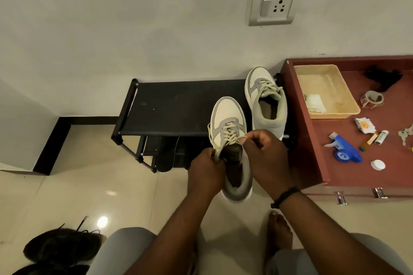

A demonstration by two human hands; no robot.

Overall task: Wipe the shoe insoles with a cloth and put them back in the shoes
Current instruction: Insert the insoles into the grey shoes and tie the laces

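Observation:
I hold a grey and cream sneaker (228,118) in the air in front of the black shoe rack (178,107). My left hand (205,172) grips its left side and the lace end near the tongue. My right hand (263,154) pinches the other lace end at the top of the lacing. The second sneaker (266,100) stands on the rack's top shelf at the right, toe toward the wall. Two dark insoles (166,156) lean on the rack's lower level. A white cloth (315,102) lies in a beige tray (348,105).
A reddish wooden cabinet top (312,140) at the right carries the tray, a blue spray head (344,152), a white cap, keys and small packets. Black shoes (60,248) sit on the tiled floor at lower left. My bare foot (279,234) rests below the cabinet.

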